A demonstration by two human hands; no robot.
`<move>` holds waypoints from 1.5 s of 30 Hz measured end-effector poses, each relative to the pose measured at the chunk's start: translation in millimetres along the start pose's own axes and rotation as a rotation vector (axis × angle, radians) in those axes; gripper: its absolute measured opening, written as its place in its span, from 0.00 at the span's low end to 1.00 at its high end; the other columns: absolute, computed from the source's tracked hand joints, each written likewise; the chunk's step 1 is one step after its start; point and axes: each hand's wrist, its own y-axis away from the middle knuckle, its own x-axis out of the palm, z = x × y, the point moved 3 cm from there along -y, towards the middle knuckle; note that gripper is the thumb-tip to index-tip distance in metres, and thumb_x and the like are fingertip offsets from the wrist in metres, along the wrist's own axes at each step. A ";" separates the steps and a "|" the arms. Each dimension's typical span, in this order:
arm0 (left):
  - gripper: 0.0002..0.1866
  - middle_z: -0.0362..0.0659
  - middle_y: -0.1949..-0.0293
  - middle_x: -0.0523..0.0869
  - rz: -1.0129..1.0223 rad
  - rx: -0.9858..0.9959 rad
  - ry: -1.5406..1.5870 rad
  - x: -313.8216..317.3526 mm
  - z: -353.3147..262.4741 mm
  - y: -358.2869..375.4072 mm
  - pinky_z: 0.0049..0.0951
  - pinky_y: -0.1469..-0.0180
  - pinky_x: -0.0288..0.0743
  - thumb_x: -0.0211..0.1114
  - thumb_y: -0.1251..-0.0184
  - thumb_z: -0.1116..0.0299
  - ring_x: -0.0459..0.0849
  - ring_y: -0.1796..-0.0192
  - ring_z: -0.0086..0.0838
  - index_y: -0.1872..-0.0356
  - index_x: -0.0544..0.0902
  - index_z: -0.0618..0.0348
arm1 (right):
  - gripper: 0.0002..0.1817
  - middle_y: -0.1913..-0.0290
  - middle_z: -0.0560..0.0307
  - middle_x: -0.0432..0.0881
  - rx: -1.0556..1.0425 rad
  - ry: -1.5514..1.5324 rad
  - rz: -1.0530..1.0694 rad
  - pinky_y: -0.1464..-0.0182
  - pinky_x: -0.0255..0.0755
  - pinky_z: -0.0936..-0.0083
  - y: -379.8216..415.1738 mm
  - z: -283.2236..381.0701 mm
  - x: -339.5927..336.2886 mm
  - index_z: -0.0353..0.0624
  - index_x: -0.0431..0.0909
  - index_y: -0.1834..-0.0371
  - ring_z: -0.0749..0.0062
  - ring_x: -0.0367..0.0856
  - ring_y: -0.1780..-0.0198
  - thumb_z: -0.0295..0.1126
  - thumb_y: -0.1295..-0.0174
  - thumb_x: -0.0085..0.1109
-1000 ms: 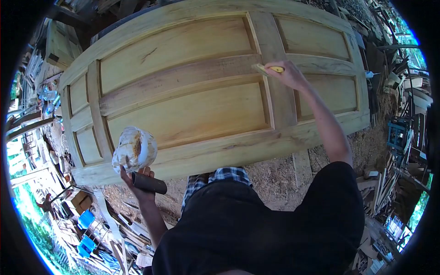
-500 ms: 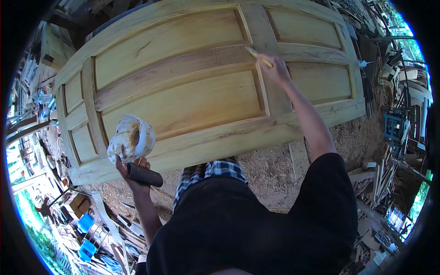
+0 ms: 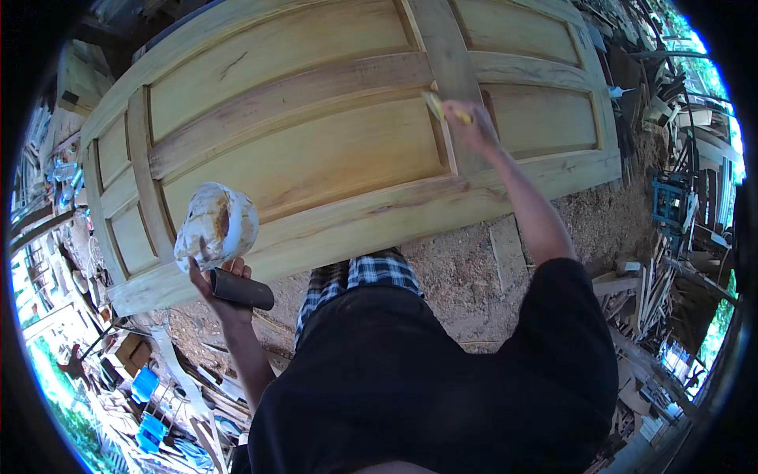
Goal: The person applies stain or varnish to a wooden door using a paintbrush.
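Note:
A large wooden panelled door [image 3: 332,246] lies flat in front of me. My right hand [image 3: 474,129] is closed around the yellow handle of a paintbrush [image 3: 433,106]. The bristles overlap the upper right corner of the near long panel [image 3: 316,158], beside the centre upright. At the door's near left edge, my left hand [image 3: 223,306] grips a stained white container [image 3: 207,237] with a dark tube-shaped handle [image 3: 243,290]. Brown smears mark the container's outside and opening. Its contents are hidden.
Bare ground [image 3: 454,284] with chips runs along the door's near side, with a flat board [image 3: 509,253] on it. Timber offcuts [image 3: 651,296] and a blue frame [image 3: 669,201] stand to the right. Blue items [image 3: 146,385] and scrap wood lie at lower left.
My right hand has brought the brush nearer to me, from the middle rail to the near panel's corner. My left hand still holds the container. The view has shifted slightly.

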 end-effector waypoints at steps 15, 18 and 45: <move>0.30 0.39 0.73 0.72 0.114 -0.020 0.053 -31.2 9.7 1.8 0.24 0.75 0.66 0.60 0.46 0.40 0.70 0.77 0.24 0.51 0.67 0.51 | 0.10 0.69 0.59 0.82 -0.048 -0.023 0.261 0.68 0.72 0.78 95.4 14.2 -40.0 0.43 0.81 0.60 0.76 0.79 0.71 0.32 0.44 0.61; 0.31 0.39 0.72 0.72 0.091 0.004 0.043 -39.8 6.9 8.9 0.24 0.75 0.66 0.60 0.46 0.40 0.70 0.77 0.24 0.51 0.66 0.51 | 0.11 0.65 0.56 0.82 -0.191 0.135 0.555 0.66 0.73 0.77 134.8 50.6 -30.1 0.44 0.81 0.59 0.74 0.80 0.68 0.32 0.44 0.62; 0.32 0.40 0.71 0.73 0.089 0.063 0.073 -66.1 8.1 39.7 0.24 0.75 0.66 0.60 0.46 0.40 0.70 0.76 0.24 0.49 0.66 0.53 | 0.08 0.70 0.58 0.83 -0.059 0.055 0.934 0.63 0.72 0.75 38.0 40.0 21.1 0.43 0.83 0.68 0.73 0.80 0.68 0.30 0.51 0.64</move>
